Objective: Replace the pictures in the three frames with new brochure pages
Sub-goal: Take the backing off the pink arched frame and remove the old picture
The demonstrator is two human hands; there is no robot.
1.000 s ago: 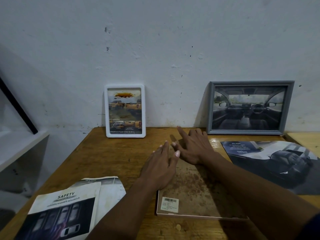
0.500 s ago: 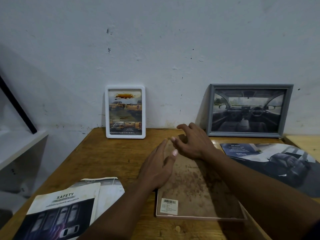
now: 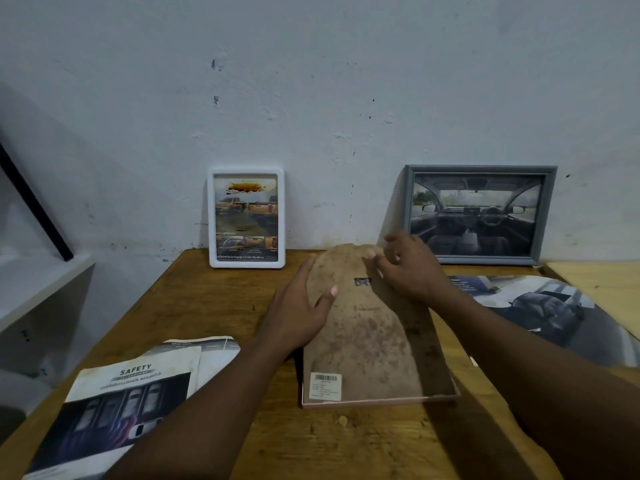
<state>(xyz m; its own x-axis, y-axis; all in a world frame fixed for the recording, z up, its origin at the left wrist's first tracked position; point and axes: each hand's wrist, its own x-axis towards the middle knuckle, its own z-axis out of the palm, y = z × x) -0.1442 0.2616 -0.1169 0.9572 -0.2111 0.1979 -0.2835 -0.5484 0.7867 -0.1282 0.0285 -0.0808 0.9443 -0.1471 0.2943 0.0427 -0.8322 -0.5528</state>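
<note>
A pink frame (image 3: 381,402) lies face down in the middle of the wooden table (image 3: 207,306). Its brown stained backing board (image 3: 363,341), with a barcode label at the near corner, is bent upward at the far end. My right hand (image 3: 408,268) grips that raised far edge with curled fingers. My left hand (image 3: 298,310) rests flat against the board's left side, fingers straight. A white frame (image 3: 281,220) and a grey frame (image 3: 478,169) lean upright against the wall, each with a car picture inside.
A "SAFETY" brochure (image 3: 131,393) lies at the near left, on top of other pages. A glossy car brochure page (image 3: 540,306) lies at the right, below the grey frame. A white shelf (image 3: 38,282) stands beside the table on the left.
My right hand has curled over the far edge of the backing board and pulled it up out of the pink frame, so the board now bows. My left hand stayed at its left side.
</note>
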